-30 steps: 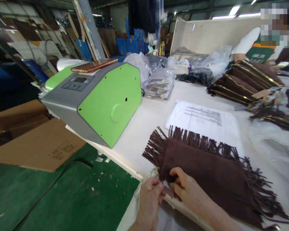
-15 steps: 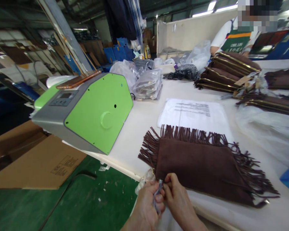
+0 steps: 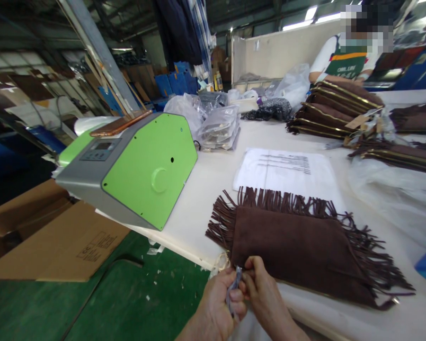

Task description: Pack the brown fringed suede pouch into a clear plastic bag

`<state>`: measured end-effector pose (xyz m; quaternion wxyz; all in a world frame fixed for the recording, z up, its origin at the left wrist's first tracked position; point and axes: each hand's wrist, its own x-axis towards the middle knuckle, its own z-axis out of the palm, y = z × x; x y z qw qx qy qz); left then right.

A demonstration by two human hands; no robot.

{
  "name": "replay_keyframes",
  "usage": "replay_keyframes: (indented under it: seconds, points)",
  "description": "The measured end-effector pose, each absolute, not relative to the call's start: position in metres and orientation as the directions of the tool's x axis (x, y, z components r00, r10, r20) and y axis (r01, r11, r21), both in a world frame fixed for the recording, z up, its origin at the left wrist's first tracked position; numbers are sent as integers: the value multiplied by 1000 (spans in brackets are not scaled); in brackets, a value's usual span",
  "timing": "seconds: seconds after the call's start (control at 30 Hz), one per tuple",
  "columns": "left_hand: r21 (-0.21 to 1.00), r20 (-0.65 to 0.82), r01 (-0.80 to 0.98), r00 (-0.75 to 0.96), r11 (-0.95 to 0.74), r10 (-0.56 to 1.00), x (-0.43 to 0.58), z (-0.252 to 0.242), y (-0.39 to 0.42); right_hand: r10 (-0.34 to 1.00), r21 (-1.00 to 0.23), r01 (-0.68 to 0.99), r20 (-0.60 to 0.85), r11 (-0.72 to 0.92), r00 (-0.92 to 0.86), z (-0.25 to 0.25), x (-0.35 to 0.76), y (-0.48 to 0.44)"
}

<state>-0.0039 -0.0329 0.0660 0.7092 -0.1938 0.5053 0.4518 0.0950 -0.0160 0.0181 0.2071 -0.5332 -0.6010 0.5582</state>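
A dark brown fringed zip bag point(image 3: 294, 241) lies flat on the white table, fringe along its far edge and both sides. At its near left corner, my left hand point(image 3: 222, 296) is closed around a thin, crumpled grey-blue strip point(image 3: 233, 289) that looks like plastic. My right hand point(image 3: 264, 289) pinches close beside the strip's upper end, against the bag's near edge; whatever sits between its fingertips is hidden. Clear plastic with a gold-coloured loop point(image 3: 223, 260) hangs by the same corner, just above my left hand.
Left on the table stands a green and grey machine point(image 3: 152, 175). Beyond the bag lies a white printed plastic bag point(image 3: 287, 168). Brown bags point(image 3: 337, 109) are piled at right, near a person in a green apron point(image 3: 348, 61). An open cardboard box point(image 3: 67, 241) stands below left.
My hands keep nearly the same grip at the bag's corner, with the strip still in my left hand. The whole view has shifted slightly.
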Motion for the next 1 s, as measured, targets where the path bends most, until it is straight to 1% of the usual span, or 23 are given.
replay_keyframes:
  seconds: [0.2, 0.3, 0.37, 0.47, 0.6, 0.63, 0.67, 0.73, 0.8, 0.83, 0.93, 1.0]
  points:
    - [148, -894, -855, 99, 497, 436, -5, 63, -34, 853, -887, 374, -400, -270, -334, 18, 94, -17]
    - [152, -895, -852, 97, 502, 436, -4, 65, -33, 844, -890, 348, -414, -296, -341, 18, 94, -17]
    - [173, -890, -847, 84, 503, 448, -3, 66, -33, 849, -888, 342, -419, -308, -323, 17, 94, -16]
    - [204, -895, -835, 52, 511, 443, 0, 66, -34, 849, -873, 389, -427, -296, -312, 13, 96, -16]
    - [259, -910, -814, -25, 520, 415, 2, 58, -39, 801, -848, 483, -438, -218, -408, 16, 106, -16]
    - [298, -902, -808, -65, 509, 426, 2, 55, -42, 793, -843, 501, -436, -195, -426, 18, 110, -17]
    - [367, -882, -788, -127, 494, 453, 3, 51, -44, 793, -841, 513, -427, -172, -434, 20, 114, -18]
    - [558, -797, -676, -274, 481, 539, 4, 42, -49, 824, -840, 527, -387, -129, -415, 22, 122, -21]
    - [736, -667, -471, -384, 486, 639, 4, 33, -55, 867, -838, 539, -330, -86, -374, 20, 131, -24]
    - [798, -601, -361, -415, 483, 683, 4, 30, -58, 880, -835, 547, -307, -66, -362, 18, 135, -25]
    - [887, -442, -97, -467, 452, 766, 1, 23, -64, 888, -830, 558, -258, -2, -381, 11, 147, -28]
    - [892, -361, 76, -474, 446, 803, -1, 19, -66, 882, -832, 551, -208, 69, -424, 7, 153, -32]
